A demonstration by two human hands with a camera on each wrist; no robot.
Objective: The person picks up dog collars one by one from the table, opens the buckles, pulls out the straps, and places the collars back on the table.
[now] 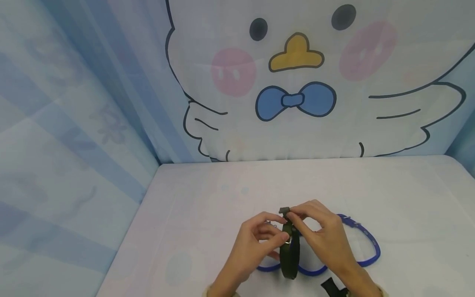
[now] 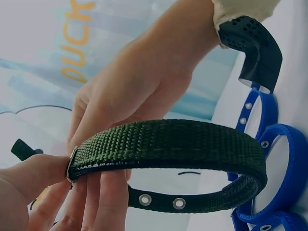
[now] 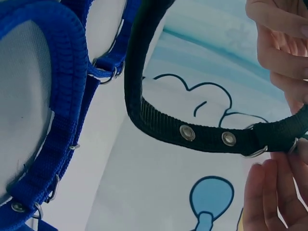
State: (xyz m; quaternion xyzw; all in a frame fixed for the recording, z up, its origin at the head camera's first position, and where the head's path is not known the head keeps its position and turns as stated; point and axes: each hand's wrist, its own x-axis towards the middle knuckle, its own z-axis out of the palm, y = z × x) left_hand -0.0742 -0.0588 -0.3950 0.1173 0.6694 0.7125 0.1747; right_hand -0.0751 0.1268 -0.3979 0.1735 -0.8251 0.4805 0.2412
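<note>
A dark green woven collar (image 1: 289, 262) stands bent into a loop between the two hands. My left hand (image 1: 250, 243) pinches it at the metal buckle (image 2: 72, 164), thumb on the near side. At the top, my right hand (image 1: 326, 233) holds the strap between thumb and fingers, close to its short free end (image 1: 284, 210). Metal eyelets (image 3: 187, 132) show along the lower band in both wrist views. Behind and beneath lie blue collars (image 1: 372, 243) on the table, with eyelets and metal rings. Fingers partly hide the buckle.
A black object (image 1: 334, 287), apparently the wrist camera, sits by the right forearm. The pale table (image 1: 178, 231) meets a printed curtain (image 1: 230, 136) at the back, and another blue curtain (image 1: 67, 165) hangs on the left.
</note>
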